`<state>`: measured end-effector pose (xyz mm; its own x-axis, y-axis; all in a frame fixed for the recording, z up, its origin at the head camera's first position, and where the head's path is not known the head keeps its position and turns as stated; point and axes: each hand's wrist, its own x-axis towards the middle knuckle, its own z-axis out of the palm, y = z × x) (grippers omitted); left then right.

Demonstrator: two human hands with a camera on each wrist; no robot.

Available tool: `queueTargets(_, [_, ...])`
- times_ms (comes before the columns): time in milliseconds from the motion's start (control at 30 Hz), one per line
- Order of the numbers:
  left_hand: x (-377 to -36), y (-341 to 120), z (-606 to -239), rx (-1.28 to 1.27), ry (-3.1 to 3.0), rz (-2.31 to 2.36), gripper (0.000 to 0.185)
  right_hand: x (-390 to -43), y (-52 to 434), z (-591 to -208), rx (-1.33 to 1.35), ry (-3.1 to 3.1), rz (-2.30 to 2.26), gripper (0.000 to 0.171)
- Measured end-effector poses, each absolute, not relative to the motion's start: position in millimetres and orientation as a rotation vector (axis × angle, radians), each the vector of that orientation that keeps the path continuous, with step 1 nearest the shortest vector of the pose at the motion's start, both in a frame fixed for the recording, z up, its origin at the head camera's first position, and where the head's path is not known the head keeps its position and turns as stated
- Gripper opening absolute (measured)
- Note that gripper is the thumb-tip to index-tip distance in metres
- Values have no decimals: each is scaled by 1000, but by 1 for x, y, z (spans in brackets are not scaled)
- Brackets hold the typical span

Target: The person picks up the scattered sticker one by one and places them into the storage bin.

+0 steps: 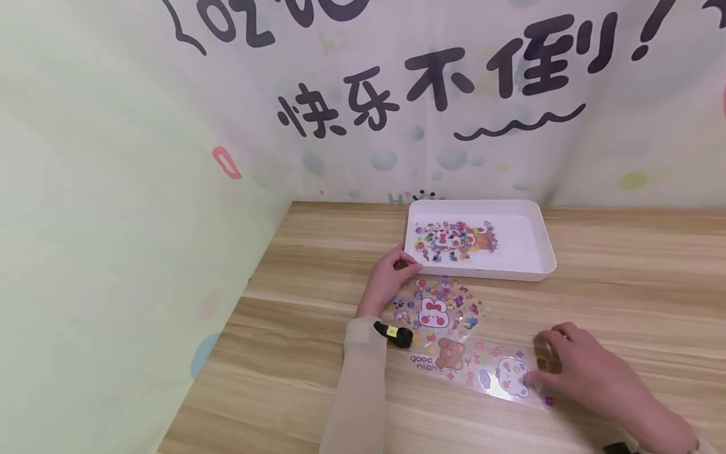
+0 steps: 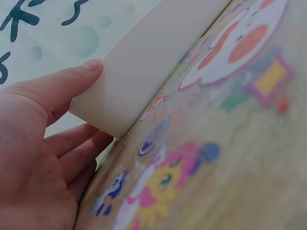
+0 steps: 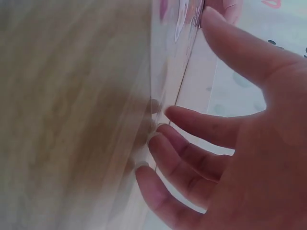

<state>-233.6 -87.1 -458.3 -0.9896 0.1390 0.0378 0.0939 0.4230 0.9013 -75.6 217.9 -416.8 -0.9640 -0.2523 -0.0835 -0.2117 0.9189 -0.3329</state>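
Two hands at clear plastic sticker sheets on a wooden table (image 1: 624, 271).
Left hand (image 1: 388, 277), fingers relaxed, touches shallow white rectangular tray (image 1: 539, 243) corner; right hand (image 1: 584, 372) presses spread fingertips (image 3: 165, 139) on long transparent sticker strip (image 1: 482, 372) below tray.

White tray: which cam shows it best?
Head view: the whole white tray shows, a sticker sheet inside, the left hand at its corner. Left wrist shows only that corner, close. Right wrist shows a blurred pale strip, unclear.
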Motion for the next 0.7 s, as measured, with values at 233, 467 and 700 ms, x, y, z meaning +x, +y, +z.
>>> queueTargets(233, [-234,-88,-458,203,2619,1641,17,-74,214,-421,-337,2972,-447,90])
queueTargets(467, [-234,-88,-459,209,2621,1638,18,-73,212,-423,-325,2998,-434,84])
queueTargets(700, [-234,-88,-459,215,2608,1653,19,-72,212,-423,-356,2992,-453,69])
